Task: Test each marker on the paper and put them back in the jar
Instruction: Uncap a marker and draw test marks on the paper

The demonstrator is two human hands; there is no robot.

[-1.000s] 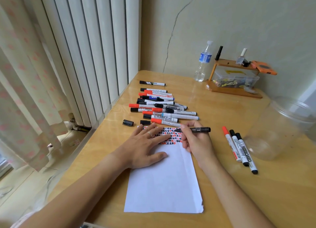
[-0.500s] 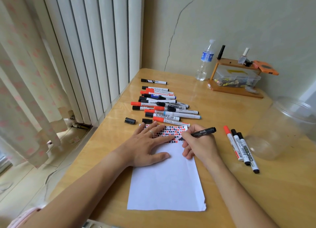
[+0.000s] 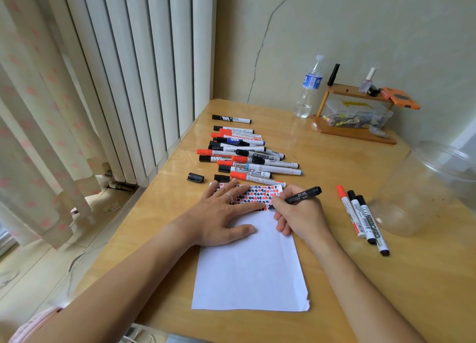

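Right hand [image 3: 301,214] grips black marker [image 3: 298,196] — tip on paper [image 3: 249,265].

A home room: curtain [image 3: 38,126], radiator [image 3: 134,67], cracked wall [image 3: 360,28], wooden desk [image 3: 334,167].

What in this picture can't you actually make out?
All in the head view:
- Black marker: the right hand covers part of its barrel.
- Paper: the left hand lies flat over some of the test marks.
- Jar: cut off by the right edge, so its far side is unseen.
- Marker pile: overlapping barrels hide lower labels; the count is unclear.
- Plastic box on the stand: contents too small to identify.
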